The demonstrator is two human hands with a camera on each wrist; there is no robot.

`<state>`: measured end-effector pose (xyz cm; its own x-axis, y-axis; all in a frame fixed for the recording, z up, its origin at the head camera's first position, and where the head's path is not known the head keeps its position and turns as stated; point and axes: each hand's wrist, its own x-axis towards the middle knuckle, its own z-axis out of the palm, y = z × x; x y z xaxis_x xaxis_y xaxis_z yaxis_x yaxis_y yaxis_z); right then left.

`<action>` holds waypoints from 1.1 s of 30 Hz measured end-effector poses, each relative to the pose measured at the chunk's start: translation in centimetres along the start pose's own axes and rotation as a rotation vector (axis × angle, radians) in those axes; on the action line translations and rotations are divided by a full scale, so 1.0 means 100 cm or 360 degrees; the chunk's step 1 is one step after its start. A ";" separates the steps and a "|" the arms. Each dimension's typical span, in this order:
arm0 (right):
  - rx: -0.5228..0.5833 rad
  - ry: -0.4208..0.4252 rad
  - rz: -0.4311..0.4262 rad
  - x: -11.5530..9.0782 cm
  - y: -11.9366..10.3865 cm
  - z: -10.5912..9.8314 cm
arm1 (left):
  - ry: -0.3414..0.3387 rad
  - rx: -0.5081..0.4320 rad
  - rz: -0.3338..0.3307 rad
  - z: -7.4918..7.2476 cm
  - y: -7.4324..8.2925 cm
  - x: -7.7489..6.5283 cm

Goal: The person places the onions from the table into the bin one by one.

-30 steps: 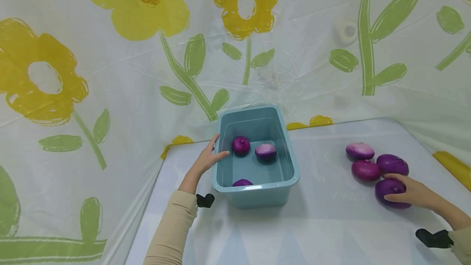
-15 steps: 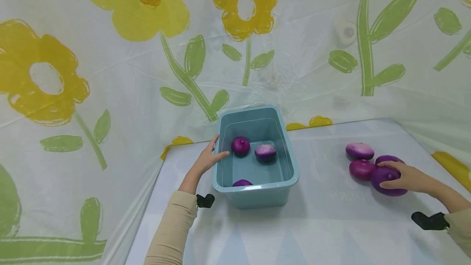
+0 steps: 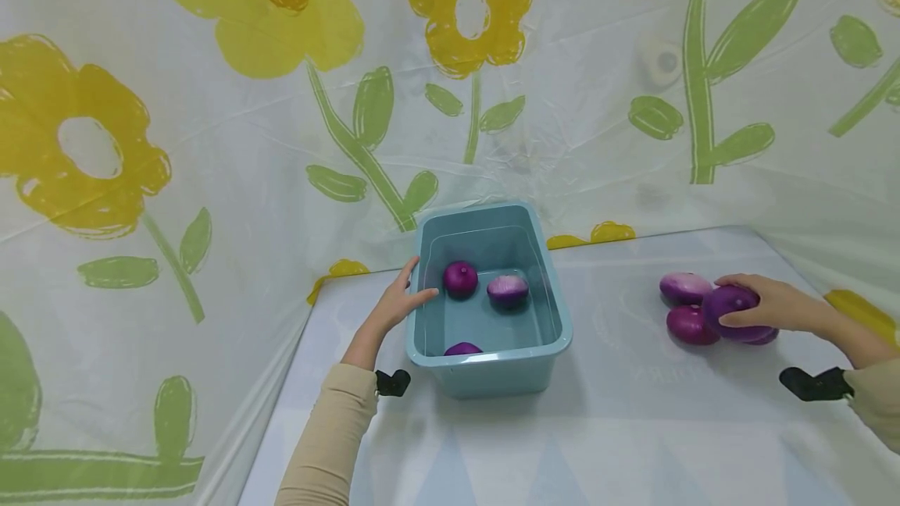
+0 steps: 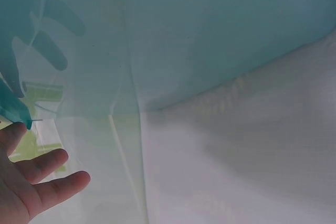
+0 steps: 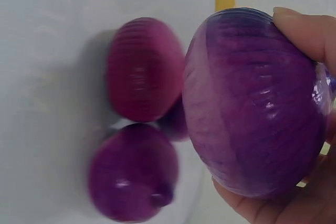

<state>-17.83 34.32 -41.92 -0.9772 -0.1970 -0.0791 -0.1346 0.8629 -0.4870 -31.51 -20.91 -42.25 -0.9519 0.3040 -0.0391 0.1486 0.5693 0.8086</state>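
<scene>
My right hand grips a large red onion with thumb and fingers on opposite sides, seen held up close in the right wrist view. It is above three other onions: a pale-topped onion, a reddish onion and a darker onion mostly hidden behind the held one. At the left rim of a blue-green plastic bin is my left hand, thumb over the edge; in the left wrist view its fingers are spread and fairly straight beside the bin's wall.
Inside the bin lie a round onion, a pale-sided onion and another onion partly hidden by the front rim. A white table carries everything. Behind it hangs a flower-printed curtain.
The right hand has lifted the gripped onion up from the table and moved it away from me, slightly left, over the other onions. The left hand and the bin have stayed put.
</scene>
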 end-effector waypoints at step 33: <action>-0.0132 -0.0015 -0.0301 0.076 -0.145 -0.070 | -0.0016 -0.0022 0.0005 -0.002 0.000 -0.002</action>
<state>-24.45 23.59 -29.33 -0.9318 -0.3630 -0.0013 -0.3287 0.8455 -0.4208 -31.37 -21.15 -42.12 -0.9487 0.3134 -0.0422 0.1480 0.5579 0.8166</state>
